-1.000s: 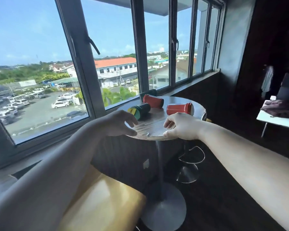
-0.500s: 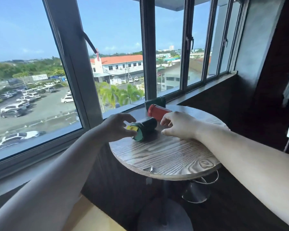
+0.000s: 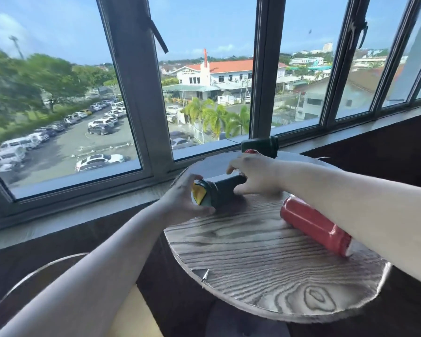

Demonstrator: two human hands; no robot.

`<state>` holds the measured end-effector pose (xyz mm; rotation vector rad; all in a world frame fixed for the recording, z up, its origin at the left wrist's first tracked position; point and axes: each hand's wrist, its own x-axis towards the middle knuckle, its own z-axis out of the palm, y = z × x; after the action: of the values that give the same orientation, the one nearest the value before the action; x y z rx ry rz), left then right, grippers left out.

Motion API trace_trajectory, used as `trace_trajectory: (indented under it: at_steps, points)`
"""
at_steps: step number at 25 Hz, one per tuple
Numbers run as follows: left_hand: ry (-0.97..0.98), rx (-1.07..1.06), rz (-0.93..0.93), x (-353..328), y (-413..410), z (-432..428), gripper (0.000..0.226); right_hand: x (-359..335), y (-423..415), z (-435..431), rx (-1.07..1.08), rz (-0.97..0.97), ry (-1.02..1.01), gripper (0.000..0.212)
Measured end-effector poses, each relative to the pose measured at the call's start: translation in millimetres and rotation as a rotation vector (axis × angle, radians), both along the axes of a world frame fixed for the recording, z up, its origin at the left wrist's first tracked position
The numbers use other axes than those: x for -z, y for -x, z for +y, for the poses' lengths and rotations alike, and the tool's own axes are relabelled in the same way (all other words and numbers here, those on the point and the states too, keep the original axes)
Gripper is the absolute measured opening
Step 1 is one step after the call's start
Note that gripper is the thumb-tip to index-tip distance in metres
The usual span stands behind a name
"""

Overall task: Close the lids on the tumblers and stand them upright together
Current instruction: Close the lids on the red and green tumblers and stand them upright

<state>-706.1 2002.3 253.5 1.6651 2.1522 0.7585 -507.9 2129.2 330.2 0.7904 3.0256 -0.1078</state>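
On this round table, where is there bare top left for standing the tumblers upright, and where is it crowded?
Free: the near half of the table, between the near rim and the lying red tumbler. Crowded: the window side, where the left hand and right hand grip the lying green tumbler, with a second green tumbler behind.

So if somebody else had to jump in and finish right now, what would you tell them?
Left hand: grip on the lid end of the near green tumbler, by its yellow flap.
Right hand: grip on the same tumbler's other end.
That tumbler lies on its side on the table.
A red tumbler lies on its side under the right forearm. A second red one peeks out behind the right hand. Another green tumbler lies on its side by the window.
Done: nothing upright yet.
Left: shut every lid, stand all four together.
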Motion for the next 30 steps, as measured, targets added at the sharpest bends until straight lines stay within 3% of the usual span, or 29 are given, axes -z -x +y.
trace_trajectory:
  at_steps: [6,12,16,20,24,30]
  points:
    - [-0.125,-0.208,-0.103,20,-22,5,0.092,11,18,34,-0.253,-0.003,0.007,0.059]
    - [-0.223,-0.299,-0.160,24,-41,8,0.081,27,15,52,-0.431,0.100,0.066,0.053]
    - [-0.323,-0.282,-0.169,4,-43,20,0.083,26,5,67,-0.378,0.253,0.198,0.055]
    - [-0.366,-0.239,-0.153,-25,-45,36,0.082,24,-7,80,-0.258,0.418,0.455,0.050]
    - [-0.351,-0.188,-0.174,-35,-49,55,0.082,22,-22,88,-0.177,0.537,0.584,0.063]
    - [-0.324,-0.043,-0.492,-33,-36,54,0.084,22,-30,97,-0.143,0.595,0.654,0.049]
